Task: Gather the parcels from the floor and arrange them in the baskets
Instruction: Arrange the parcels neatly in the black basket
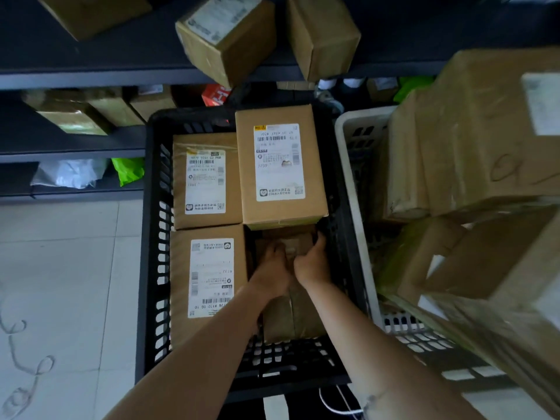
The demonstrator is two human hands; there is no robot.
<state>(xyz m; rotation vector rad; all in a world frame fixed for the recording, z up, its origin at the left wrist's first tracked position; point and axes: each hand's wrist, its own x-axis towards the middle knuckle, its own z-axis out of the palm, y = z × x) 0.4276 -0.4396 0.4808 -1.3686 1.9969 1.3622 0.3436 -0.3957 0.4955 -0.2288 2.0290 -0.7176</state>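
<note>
Both arms reach into the near-right pocket of the black basket (157,268), where the left hand (271,269) and right hand (313,263) curl their fingers round the ends of a small parcel (295,242) — as far as the dim pocket shows. It could wedge under the tall box (281,168) just beyond, whose taped kraft edge overhangs, or knuckles could scrape the rigid slotted plastic wall. The cartons are flat-sided cardboard with glossy white labels; the white basket (354,165) alongside is piled high.
</note>
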